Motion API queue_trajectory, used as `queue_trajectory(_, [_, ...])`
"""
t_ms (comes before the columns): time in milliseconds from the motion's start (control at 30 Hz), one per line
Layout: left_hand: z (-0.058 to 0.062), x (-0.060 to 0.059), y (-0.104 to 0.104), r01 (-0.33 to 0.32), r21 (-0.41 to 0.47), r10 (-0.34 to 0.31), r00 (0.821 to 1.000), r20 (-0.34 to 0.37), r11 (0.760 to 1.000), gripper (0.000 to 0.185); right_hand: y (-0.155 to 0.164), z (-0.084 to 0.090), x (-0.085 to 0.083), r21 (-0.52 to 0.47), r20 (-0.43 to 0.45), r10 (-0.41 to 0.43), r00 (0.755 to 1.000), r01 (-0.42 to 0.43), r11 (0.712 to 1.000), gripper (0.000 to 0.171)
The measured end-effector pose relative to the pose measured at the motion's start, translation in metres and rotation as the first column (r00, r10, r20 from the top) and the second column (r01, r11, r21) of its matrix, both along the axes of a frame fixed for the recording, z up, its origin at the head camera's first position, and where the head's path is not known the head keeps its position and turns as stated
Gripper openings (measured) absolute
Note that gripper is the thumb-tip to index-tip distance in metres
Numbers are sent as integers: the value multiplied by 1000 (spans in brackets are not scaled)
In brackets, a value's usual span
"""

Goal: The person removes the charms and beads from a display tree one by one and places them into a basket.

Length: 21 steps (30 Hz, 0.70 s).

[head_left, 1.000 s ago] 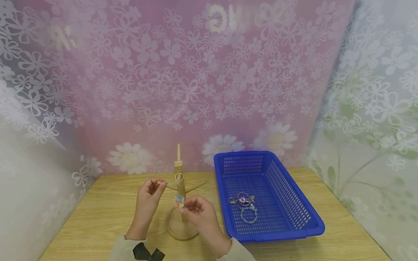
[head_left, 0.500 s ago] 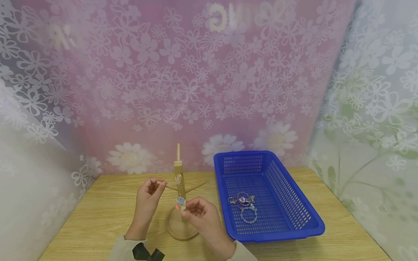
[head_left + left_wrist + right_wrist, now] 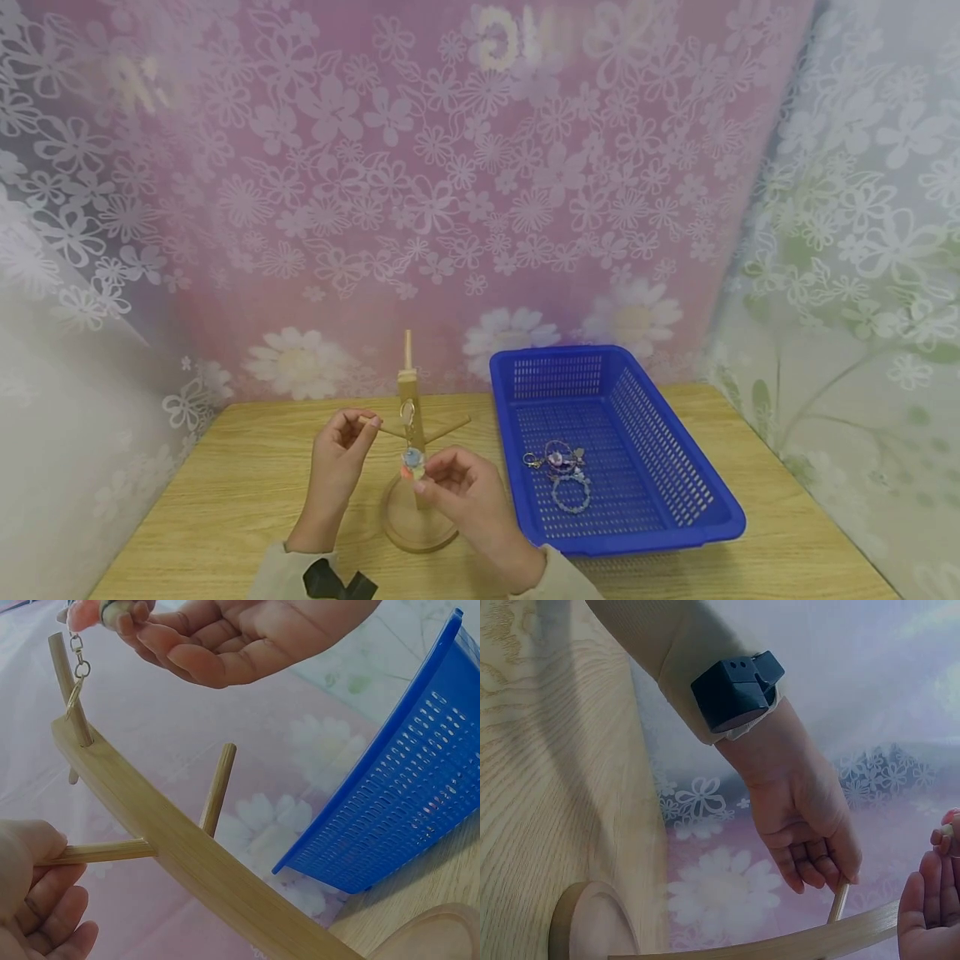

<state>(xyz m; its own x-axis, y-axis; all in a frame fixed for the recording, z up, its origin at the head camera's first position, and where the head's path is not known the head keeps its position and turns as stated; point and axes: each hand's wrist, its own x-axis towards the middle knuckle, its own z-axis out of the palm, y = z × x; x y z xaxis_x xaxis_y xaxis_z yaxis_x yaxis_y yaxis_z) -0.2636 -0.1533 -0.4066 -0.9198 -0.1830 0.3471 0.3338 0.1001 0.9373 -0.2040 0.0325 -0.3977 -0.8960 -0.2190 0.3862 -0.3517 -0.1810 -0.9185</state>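
Note:
A wooden stand (image 3: 408, 388) with a round base and several pegs rises from the table. My left hand (image 3: 339, 457) pinches the end of its left peg (image 3: 109, 852) between thumb and fingers. Held between the thumb and fingertips of my right hand (image 3: 471, 496) is a keychain (image 3: 412, 460), with a blue, pink and yellow charm. Its gold clasp and ring (image 3: 407, 412) reach up in front of the post, and in the left wrist view the clasp (image 3: 74, 699) overlaps the upper peg (image 3: 67, 686). Part of the charm is hidden behind my right fingers.
Right of the stand is a blue perforated basket (image 3: 675, 433). In it lie a pale beaded bracelet (image 3: 572, 494) and other small trinkets (image 3: 558, 458) with a gold ring. A flower-patterned backdrop (image 3: 435, 208) closes off the table's back.
The keychain's ring has dropped slightly and turned, looking narrower in the head view. My right hand dipped a little with the charm, then came back up. My left hand stays on the peg.

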Motion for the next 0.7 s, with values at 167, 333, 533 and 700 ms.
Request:
queue_trajectory(167, [-1, 1, 0, -3, -9, 3, 1000, -1, 1000, 17, 0, 3, 2, 18, -6, 30, 1000, -30, 999, 22])
queue_trajectory(333, [-2, 0, 0, -3, -13, 3, 1000, -13, 1000, 18, 1, 4, 4, -5, -29, 52, 998, -53, 999, 23])
queue_trajectory(533, [-2, 0, 0, -4, -12, 4, 1000, -13, 1000, 17, 3, 8, 7, -22, -60, 52, 997, -54, 998, 20])
queue_trajectory(700, [-2, -1, -1, -1, -3, 1, 1000, 2, 1000, 16, 4, 14, 9, -37, -113, 71, 991, -76, 996, 19])
